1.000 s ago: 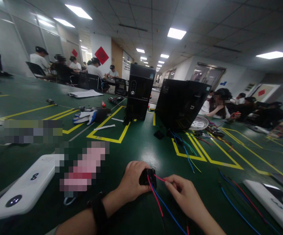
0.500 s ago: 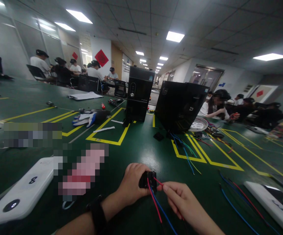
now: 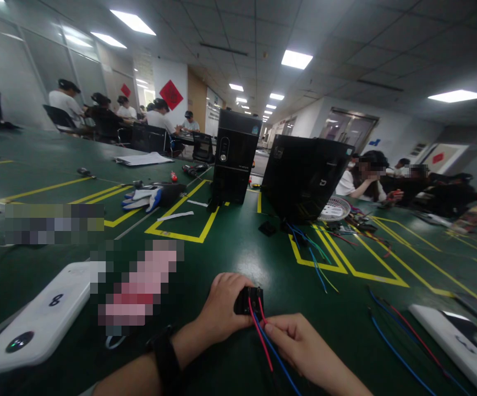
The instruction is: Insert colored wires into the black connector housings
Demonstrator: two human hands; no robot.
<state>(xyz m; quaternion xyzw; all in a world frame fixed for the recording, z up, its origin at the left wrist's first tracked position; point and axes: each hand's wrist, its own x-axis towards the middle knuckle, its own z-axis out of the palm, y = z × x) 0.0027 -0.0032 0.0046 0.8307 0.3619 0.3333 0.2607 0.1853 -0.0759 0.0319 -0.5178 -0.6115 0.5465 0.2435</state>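
Note:
My left hand [image 3: 221, 308] is closed round a small black connector block [image 3: 250, 300] low in the middle of the green table [image 3: 242, 247]. A red wire [image 3: 263, 341] and a blue wire [image 3: 279, 360] run from the block toward me. My right hand [image 3: 300, 346] pinches a red wire just below the block, fingers pressed together. A dark band sits on my left wrist.
Two black computer cases [image 3: 236, 157] [image 3: 304, 176] stand beyond, with loose coloured wires [image 3: 312, 247] at their base. Work gloves [image 3: 147, 197] lie left of them. White devices lie at the left [image 3: 36, 324] and right [image 3: 453, 335]. Seated people work along the far table edges.
My right hand has moved left and toward me, drawing the red wire end in closer under the connector block. My left hand has stayed put on the block.

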